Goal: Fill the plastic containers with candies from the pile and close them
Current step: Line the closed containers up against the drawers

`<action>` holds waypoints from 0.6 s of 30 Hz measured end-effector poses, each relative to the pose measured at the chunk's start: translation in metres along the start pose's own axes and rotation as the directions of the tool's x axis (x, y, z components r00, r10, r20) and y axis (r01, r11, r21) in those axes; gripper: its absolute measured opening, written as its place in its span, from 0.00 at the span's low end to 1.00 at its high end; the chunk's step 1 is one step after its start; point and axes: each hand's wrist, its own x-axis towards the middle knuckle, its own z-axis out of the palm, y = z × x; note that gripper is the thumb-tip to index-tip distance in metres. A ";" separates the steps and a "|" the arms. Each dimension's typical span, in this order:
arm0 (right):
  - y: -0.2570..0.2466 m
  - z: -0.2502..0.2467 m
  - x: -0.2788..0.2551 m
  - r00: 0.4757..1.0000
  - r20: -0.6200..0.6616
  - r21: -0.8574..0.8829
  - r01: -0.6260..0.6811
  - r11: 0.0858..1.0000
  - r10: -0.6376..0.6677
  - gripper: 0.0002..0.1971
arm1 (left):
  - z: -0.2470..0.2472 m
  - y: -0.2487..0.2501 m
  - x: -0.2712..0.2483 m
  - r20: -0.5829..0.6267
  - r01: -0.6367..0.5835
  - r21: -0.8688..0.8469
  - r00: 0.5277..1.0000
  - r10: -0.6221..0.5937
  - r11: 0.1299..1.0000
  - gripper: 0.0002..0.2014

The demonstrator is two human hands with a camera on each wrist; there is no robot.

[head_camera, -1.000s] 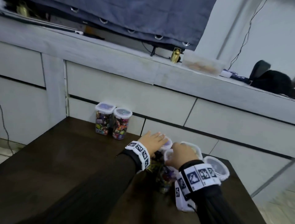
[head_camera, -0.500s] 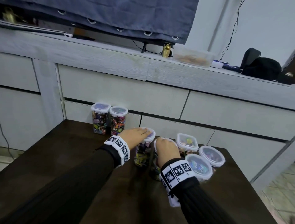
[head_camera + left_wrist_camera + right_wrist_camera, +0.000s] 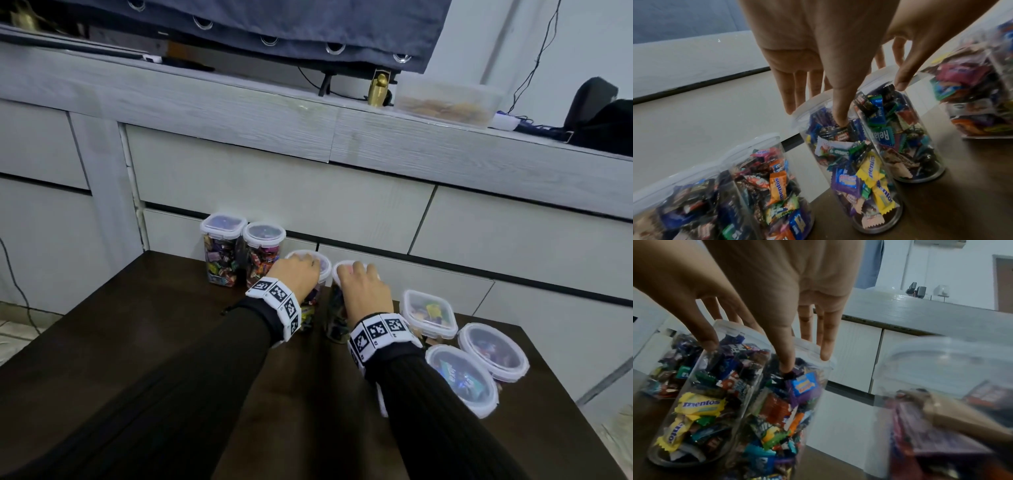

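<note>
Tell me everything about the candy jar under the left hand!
The jar is a tall, round, see-through plastic tube with a white lid, standing upright on the dark table. It is packed with wrapped candies, yellow Mentos among them. The left hand grips its top from above, thumb on the wall. Another full jar stands close beside it.

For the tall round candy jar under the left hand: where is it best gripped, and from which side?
From above, at the white lid of the left jar. It stands upright, tall and narrow, with the right-hand jar close beside it, so its walls look hard to reach. The left hand already grips it that way, thumb on the near wall, fingers over the far rim.
</note>
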 end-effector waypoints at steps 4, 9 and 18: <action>0.005 0.012 0.032 0.999 -0.034 -0.029 0.003 1.000 -0.004 0.18 | 0.006 -0.008 0.031 -0.001 0.026 0.027 1.000 -0.026 0.999 0.26; 0.009 0.018 0.066 0.998 -0.048 -0.031 0.035 0.999 -0.037 0.17 | 0.020 -0.022 0.060 -0.026 0.055 0.039 0.998 -0.054 0.998 0.25; 0.008 0.023 0.085 0.998 -0.031 -0.026 0.056 0.998 -0.057 0.18 | 0.034 -0.029 0.075 -0.065 0.074 0.041 0.995 -0.072 0.996 0.24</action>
